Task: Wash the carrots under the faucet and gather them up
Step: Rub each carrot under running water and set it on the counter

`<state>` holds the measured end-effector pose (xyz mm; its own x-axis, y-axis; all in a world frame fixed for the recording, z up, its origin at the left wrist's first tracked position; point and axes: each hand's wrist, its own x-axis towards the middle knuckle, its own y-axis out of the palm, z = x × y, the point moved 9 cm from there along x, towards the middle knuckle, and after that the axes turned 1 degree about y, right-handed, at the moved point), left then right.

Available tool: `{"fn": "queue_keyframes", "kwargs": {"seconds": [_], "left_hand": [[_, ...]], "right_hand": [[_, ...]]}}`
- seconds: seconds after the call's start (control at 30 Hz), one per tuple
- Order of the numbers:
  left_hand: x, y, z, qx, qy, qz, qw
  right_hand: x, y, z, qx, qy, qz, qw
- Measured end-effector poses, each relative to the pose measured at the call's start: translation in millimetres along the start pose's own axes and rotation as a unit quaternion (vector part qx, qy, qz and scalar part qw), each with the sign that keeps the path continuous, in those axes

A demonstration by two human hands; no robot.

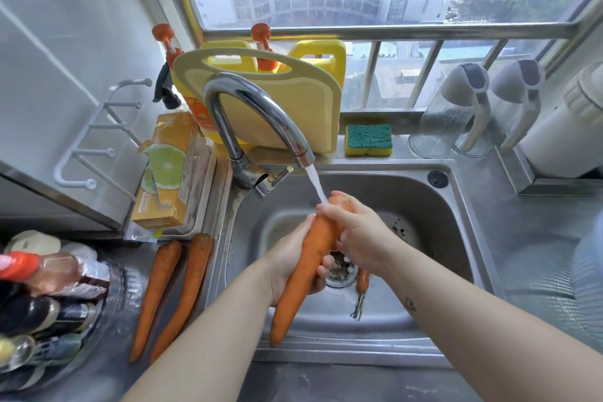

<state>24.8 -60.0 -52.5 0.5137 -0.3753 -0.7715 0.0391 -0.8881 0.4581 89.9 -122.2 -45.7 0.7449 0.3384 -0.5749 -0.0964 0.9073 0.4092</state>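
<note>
A long orange carrot [306,266] is held over the steel sink [456,228], its thick end up under the running faucet [261,114]. My left hand [293,261] grips its middle from below. My right hand [355,232] is wrapped round its thick upper end, where the water stream lands. Two more carrots [176,294] lie side by side on the counter left of the sink. A small carrot [362,282] with a stringy root lies in the basin beside the drain [341,271].
A yellow cutting board [293,104], yellow jugs and a green-yellow sponge [368,140] stand behind the sink. An orange box [166,173] sits at the left, bottles [42,297] at the lower left. Clear jugs [456,114] stand at the right.
</note>
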Motion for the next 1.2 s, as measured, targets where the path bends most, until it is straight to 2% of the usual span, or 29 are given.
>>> {"fn": "queue_keyframes", "kwargs": {"seconds": [0.1,0.2,0.27,0.33,0.43,0.53,0.6,0.67,0.73,0.87,0.97,1.03,1.1,1.2], "left_hand": [[6.3,-5.6,-1.9,0.024,0.022,-0.030,0.999],[7.9,-5.9,-15.8,0.131,0.105,-0.077,0.983],[9.2,2.3,-19.3,0.193,0.141,-0.080,0.968],[10.6,4.9,-20.7,0.229,0.160,-0.098,0.955],[11.1,-2.4,-25.0,0.242,0.178,-0.123,0.946],[10.4,-14.3,-24.9,0.204,0.153,-0.123,0.959],[8.6,-17.0,-19.5,0.155,0.119,-0.101,0.976],[5.9,-17.0,-14.4,0.108,0.090,-0.078,0.987],[4.2,-18.2,-13.5,0.114,0.090,-0.079,0.986],[1.5,-11.6,-29.2,0.236,0.177,-0.115,0.949],[-0.8,4.0,-33.8,0.304,0.242,-0.066,0.919],[-3.1,6.8,-35.5,0.353,0.270,-0.061,0.894],[-4.5,4.0,-36.0,0.383,0.282,-0.088,0.875],[-7.7,-12.0,-38.7,0.379,0.291,-0.172,0.862]], "right_hand": [[-4.0,-5.1,6.9,-0.120,-0.030,-0.025,0.992],[-1.5,-18.5,23.9,-0.274,-0.104,-0.112,0.950],[5.1,-28.7,30.9,-0.303,-0.133,-0.160,0.930],[9.1,-34.1,29.0,-0.286,-0.124,-0.167,0.936],[12.1,-38.9,21.7,-0.179,-0.091,-0.148,0.968],[14.5,-30.8,6.6,-0.026,-0.028,-0.100,0.994],[15.6,-22.1,-3.5,0.071,0.005,-0.063,0.995],[12.8,-13.4,-2.9,0.052,-0.002,-0.031,0.998],[7.9,-9.3,2.5,-0.015,-0.026,-0.041,0.999],[5.6,-21.6,16.0,-0.060,-0.080,-0.175,0.979],[5.7,-24.4,20.2,-0.078,-0.095,-0.215,0.969],[4.9,-23.1,18.9,-0.045,-0.086,-0.225,0.969],[7.2,-19.3,14.3,-0.010,-0.067,-0.225,0.972],[11.2,-7.2,12.2,-0.011,-0.062,-0.183,0.981]]}}
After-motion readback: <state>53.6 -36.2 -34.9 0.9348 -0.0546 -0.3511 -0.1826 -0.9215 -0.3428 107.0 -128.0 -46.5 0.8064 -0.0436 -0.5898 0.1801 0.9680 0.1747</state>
